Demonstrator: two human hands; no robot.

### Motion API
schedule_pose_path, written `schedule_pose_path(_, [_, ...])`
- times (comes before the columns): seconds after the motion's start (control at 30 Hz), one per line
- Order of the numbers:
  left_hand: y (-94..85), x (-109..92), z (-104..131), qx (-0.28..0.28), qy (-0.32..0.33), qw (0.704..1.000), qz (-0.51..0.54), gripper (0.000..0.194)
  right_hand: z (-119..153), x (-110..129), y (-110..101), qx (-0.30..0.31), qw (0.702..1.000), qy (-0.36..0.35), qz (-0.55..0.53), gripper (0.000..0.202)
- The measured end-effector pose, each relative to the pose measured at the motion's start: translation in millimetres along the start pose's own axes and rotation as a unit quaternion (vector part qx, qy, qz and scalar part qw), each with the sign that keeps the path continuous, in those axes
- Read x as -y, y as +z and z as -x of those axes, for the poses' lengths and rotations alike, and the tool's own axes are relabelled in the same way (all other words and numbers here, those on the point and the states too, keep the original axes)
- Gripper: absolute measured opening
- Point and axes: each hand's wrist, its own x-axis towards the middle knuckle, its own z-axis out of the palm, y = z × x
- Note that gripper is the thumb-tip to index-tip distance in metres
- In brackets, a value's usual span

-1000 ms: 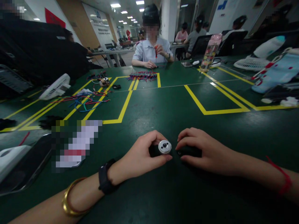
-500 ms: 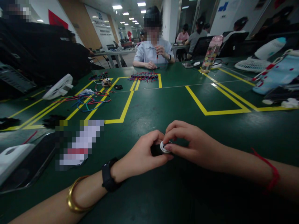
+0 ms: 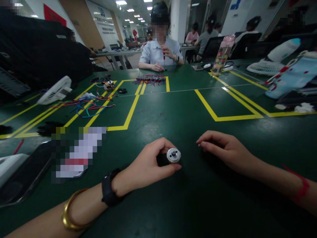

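A small round motor (image 3: pixel 173 155) stands upright, its silver end face turned up, with a short shaft in the middle and small dark holes beside it. My left hand (image 3: pixel 151 165) grips its sides between thumb and fingers, just above or on the green table; I cannot tell which. To the right of the motor and apart from it is my right hand (image 3: pixel 223 147). Its thumb and fingertips come together in a pinch. Whatever might lie between them is too small or hidden to make out.
Coloured wires (image 3: pixel 92 105) and a white fan (image 3: pixel 55 91) lie on the left, near a blurred-out sheet or phone (image 3: pixel 81 152). Across the table (image 3: pixel 158 115) sits a person (image 3: pixel 160 49) behind a wire bundle (image 3: pixel 150 79). A bottle (image 3: pixel 223 54) and a blue bag (image 3: pixel 292 76) stand right.
My right hand has lifted off the motor's top and moved away to the right, uncovering the end face. My left hand still holds the motor in nearly the same place.
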Motion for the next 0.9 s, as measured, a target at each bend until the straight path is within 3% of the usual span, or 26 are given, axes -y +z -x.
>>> schedule_pose_path(0.23, [-0.9, 0, 3, 0.005, -0.006, 1.0, 0.019, 0.043, 2, 3, 0, 0.014, 0.999, -0.033, 0.025, 0.015])
schedule_pose_path(0.37, [-0.3, 1, 2, -0.007, 0.003, 0.999, 0.032, 0.033, 1, 3, 2, 0.038, 0.995, -0.067, 0.063, 0.015])
schedule_pose_path(0.53, [1.2, 1, 1, -0.015, 0.007, 0.999, 0.041, 0.028, -4, 22, 12, 0.103, 0.965, -0.146, 0.192, 0.019])
schedule_pose_path(0.7, [1.9, 2, 1, -0.021, 0.011, 0.999, 0.03, 0.026, -13, 53, 24, 0.028, 0.979, -0.167, 0.112, 0.025])
schedule_pose_path(0.8, [2.3, 3, 0, -0.025, 0.012, 0.999, 0.019, 0.027, -19, 63, 25, 0.033, 0.972, -0.213, 0.09, 0.011])
schedule_pose_path(0.9, [2.4, 2, 0, -0.026, 0.012, 0.999, 0.021, 0.027, -19, 61, 18, -0.011, 0.972, -0.227, 0.064, 0.005])
